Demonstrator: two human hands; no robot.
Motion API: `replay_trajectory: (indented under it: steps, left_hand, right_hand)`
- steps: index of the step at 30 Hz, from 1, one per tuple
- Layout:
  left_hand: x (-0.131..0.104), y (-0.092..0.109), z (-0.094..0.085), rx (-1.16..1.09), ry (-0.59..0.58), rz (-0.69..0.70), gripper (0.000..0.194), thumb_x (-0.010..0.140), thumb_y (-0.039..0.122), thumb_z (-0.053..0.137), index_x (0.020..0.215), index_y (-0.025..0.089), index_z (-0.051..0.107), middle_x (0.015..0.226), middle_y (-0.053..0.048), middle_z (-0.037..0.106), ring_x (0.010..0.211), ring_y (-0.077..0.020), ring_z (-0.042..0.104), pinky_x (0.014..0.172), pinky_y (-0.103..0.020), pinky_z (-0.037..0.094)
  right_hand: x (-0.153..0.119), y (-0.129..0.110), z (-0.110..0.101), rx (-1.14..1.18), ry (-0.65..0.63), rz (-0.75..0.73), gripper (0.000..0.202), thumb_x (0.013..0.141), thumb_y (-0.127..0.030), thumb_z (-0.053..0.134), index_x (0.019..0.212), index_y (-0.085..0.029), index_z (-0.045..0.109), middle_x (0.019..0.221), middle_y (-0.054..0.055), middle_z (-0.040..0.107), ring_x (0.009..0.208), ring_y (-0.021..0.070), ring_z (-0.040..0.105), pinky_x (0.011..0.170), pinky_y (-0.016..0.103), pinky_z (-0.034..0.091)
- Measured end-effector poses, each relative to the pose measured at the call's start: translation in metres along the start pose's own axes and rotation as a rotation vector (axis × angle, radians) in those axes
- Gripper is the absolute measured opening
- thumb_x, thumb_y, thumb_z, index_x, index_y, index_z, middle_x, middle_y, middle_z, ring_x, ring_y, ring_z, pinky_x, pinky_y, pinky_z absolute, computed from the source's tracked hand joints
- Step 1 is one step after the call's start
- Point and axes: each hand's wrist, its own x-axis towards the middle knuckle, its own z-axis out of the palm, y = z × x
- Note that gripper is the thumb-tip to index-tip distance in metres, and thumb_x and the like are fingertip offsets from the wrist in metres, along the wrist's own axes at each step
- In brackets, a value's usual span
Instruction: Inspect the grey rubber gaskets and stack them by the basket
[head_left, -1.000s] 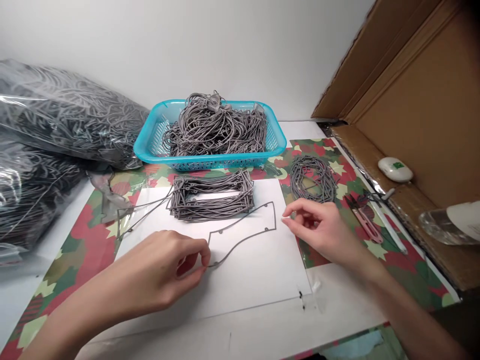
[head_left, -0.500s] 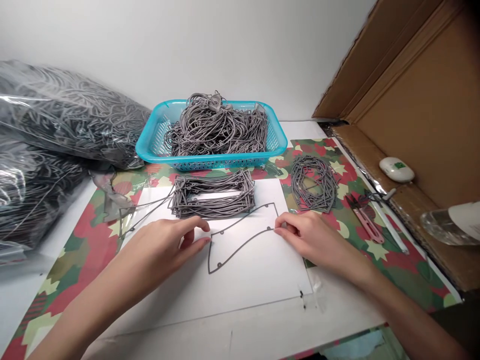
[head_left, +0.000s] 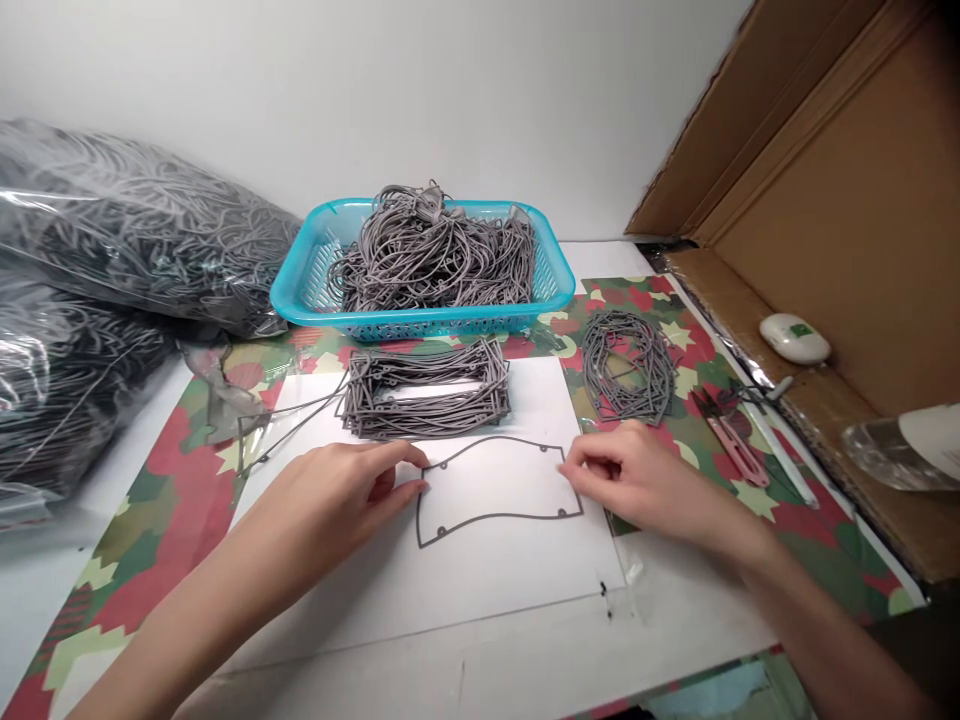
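A thin grey rubber gasket (head_left: 499, 516), a four-sided loop with wavy long sides and small round tabs, lies over the white paper (head_left: 450, 590). At its left short side, near the upper corner, my left hand (head_left: 352, 490) has thumb and forefinger closed on the strand. My right hand (head_left: 637, 480) pinches the right short side. Just behind the loop stands a neat stack of the same gaskets (head_left: 427, 412), with a few strands trailing off to its left.
At the back a blue basket (head_left: 307, 317) holds a tangled heap of gaskets. Bulging clear bags (head_left: 135, 230) are at left. On the right are a rounded gasket pile (head_left: 628, 375), pink-handled snips (head_left: 731, 445), a white pen-like tool (head_left: 784, 460), a white mouse-shaped object (head_left: 795, 338) and a bottle (head_left: 900, 450).
My right hand has come slightly toward me and right, bringing the gasket's right end down. The loop lies less slanted and more spread out. My left hand has barely moved.
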Motion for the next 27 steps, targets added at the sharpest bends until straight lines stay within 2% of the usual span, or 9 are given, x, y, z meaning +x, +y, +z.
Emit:
replay_trajectory:
  steps: [3, 6, 12, 20, 24, 27]
  left_hand:
    - [0.0008, -0.0008, 0.0006, 0.01, 0.015, -0.019, 0.03, 0.086, 0.043, 0.048, 0.095, 0.027, 0.072, 0.051, 0.004, 0.053, 0.045, -0.013, 0.048, 0.049, -0.023, 0.029]
    - [0.0008, -0.0012, 0.0007, 0.015, 0.029, -0.013, 0.03, 0.085, 0.043, 0.048, 0.093, 0.028, 0.073, 0.052, 0.003, 0.055, 0.045, -0.0131, 0.049, 0.049, -0.023, 0.03]
    - [0.0, -0.0023, 0.0015, 0.011, 0.062, 0.021, 0.026, 0.085, 0.041, 0.05, 0.09, 0.028, 0.073, 0.051, 0.004, 0.054, 0.045, -0.0128, 0.049, 0.049, -0.023, 0.03]
    - [-0.0006, -0.003, 0.0062, -0.055, 0.049, 0.061, 0.018, 0.085, 0.034, 0.05, 0.083, 0.025, 0.066, 0.046, 0.006, 0.05, 0.042, -0.0125, 0.047, 0.045, -0.022, 0.029]
    - [-0.001, -0.0024, 0.0059, -0.065, 0.087, 0.137, 0.016, 0.088, 0.031, 0.048, 0.082, 0.024, 0.061, 0.049, 0.006, 0.052, 0.042, -0.0115, 0.044, 0.046, -0.023, 0.028]
    - [-0.0033, 0.0027, -0.002, -0.174, 0.098, 0.201, 0.018, 0.093, 0.032, 0.046, 0.083, 0.023, 0.058, 0.067, 0.003, 0.061, 0.051, -0.0106, 0.05, 0.05, -0.022, 0.035]
  right_hand:
    - [0.0039, 0.0012, 0.0011, -0.032, 0.156, 0.051, 0.021, 0.093, -0.032, 0.052, 0.081, -0.021, 0.065, 0.051, -0.007, 0.041, 0.05, 0.009, 0.037, 0.055, 0.023, 0.029]
    - [0.0059, 0.0019, 0.0034, -0.082, 0.182, 0.079, 0.016, 0.09, -0.031, 0.056, 0.091, -0.023, 0.07, 0.053, -0.006, 0.048, 0.052, 0.0103, 0.044, 0.057, 0.023, 0.031]
    - [0.007, 0.0014, 0.0071, -0.1, 0.163, 0.079, 0.012, 0.088, -0.026, 0.059, 0.086, -0.024, 0.071, 0.054, -0.006, 0.051, 0.053, 0.0101, 0.045, 0.057, 0.023, 0.032]
    - [0.0064, 0.0029, 0.0071, -0.074, 0.134, 0.026, 0.014, 0.091, -0.023, 0.056, 0.078, -0.022, 0.061, 0.052, -0.008, 0.046, 0.051, 0.0089, 0.04, 0.055, 0.023, 0.03]
    - [0.0062, 0.0019, 0.0046, 0.012, 0.175, -0.047, 0.014, 0.093, -0.022, 0.052, 0.08, -0.021, 0.058, 0.068, -0.005, 0.054, 0.059, 0.0096, 0.044, 0.057, 0.023, 0.033]
    - [0.0069, 0.0039, 0.0028, 0.19, 0.221, -0.09, 0.012, 0.096, -0.024, 0.05, 0.085, -0.022, 0.055, 0.085, -0.001, 0.06, 0.073, 0.0111, 0.053, 0.065, 0.023, 0.039]
